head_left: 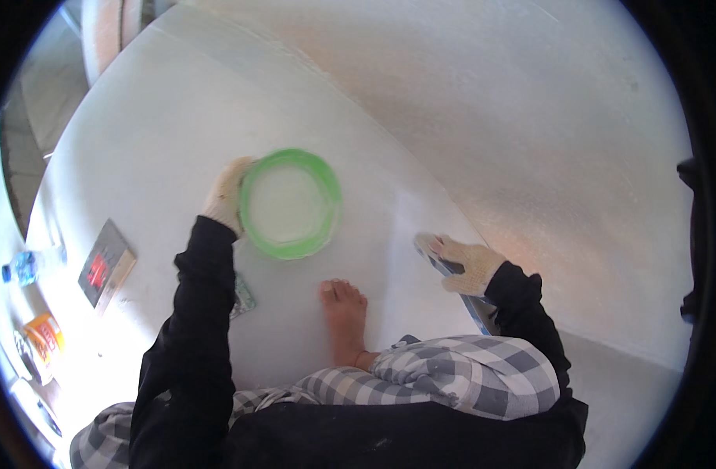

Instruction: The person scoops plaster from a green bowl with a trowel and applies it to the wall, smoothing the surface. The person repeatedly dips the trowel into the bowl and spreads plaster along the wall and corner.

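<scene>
My left hand [229, 191], in a cream knit glove, is closed on the left side of a round green basin [332, 195]. Whitish material fills the middle of the basin, and its outline is slightly blurred. Over on the right, my right hand [474, 264] wears a similar glove with bare fingertips. It grips a long, narrow, flat tool with a blue-grey edge [477, 311]; its exact kind does not show. The tool slants across the pale surface, close to the foot of the curved wall. My hand and sleeve cover part of it.
My bare foot [346, 320] stands between my arms. Left of my left arm lie a grey rectangular plate [104, 262] with a red mark, a plastic bottle [28, 268] and an orange container [44, 336]. A green patterned piece [243, 295] sits beside my left sleeve. A smooth curved wall [530, 141] rises at the right.
</scene>
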`<state>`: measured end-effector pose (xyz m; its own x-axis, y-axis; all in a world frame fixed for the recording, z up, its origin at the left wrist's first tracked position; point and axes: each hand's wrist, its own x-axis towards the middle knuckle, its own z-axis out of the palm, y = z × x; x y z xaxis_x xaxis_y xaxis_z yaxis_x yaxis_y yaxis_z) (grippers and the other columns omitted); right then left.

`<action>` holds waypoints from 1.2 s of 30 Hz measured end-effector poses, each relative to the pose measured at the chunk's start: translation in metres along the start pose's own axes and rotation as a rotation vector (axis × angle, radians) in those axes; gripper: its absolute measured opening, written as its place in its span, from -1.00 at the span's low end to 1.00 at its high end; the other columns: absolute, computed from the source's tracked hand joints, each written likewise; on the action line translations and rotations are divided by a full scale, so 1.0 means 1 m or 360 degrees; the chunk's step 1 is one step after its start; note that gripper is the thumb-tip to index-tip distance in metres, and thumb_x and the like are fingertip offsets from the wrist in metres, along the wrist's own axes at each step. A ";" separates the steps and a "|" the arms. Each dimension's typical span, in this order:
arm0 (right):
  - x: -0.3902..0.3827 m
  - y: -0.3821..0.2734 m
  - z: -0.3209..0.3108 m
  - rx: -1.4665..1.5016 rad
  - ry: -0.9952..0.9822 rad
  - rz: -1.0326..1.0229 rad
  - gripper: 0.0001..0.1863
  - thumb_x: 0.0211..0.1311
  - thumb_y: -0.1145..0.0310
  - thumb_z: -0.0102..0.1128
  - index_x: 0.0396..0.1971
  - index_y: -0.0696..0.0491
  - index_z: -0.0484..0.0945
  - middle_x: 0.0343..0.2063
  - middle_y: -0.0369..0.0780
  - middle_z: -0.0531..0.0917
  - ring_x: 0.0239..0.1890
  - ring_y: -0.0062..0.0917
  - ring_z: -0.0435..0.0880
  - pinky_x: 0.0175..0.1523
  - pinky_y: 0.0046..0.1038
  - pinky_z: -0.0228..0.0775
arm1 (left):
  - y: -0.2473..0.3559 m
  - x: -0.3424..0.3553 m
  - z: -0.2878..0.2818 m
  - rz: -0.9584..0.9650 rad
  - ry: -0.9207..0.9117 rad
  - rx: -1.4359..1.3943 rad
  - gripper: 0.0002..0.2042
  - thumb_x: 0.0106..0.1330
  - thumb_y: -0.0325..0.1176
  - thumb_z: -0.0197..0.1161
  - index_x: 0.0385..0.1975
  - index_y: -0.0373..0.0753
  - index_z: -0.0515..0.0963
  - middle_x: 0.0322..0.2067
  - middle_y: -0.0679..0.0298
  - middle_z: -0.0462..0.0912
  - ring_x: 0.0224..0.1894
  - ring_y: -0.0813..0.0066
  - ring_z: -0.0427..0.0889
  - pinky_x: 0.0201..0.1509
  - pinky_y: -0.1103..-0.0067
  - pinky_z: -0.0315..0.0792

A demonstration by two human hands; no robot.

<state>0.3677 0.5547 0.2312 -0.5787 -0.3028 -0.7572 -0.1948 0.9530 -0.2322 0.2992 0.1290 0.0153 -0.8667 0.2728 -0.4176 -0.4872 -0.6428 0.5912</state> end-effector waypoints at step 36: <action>0.145 -0.129 -0.048 -0.0314 0.0118 -0.0667 -0.35 0.12 0.10 0.21 0.21 0.09 0.45 0.08 -0.04 0.57 -0.01 -0.28 0.66 0.04 -0.17 0.51 | 0.011 -0.022 0.081 0.0004 0.0474 0.0633 -0.43 0.33 0.09 0.20 -0.11 -0.45 0.62 -0.31 0.20 0.67 -0.24 0.51 0.59 -0.14 0.53 0.47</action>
<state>0.2706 0.3874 0.1809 -0.4714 -0.6681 -0.5757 -0.5665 0.7297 -0.3830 0.3048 0.1737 0.0865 -0.8280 0.0178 -0.5604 -0.5383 -0.3047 0.7857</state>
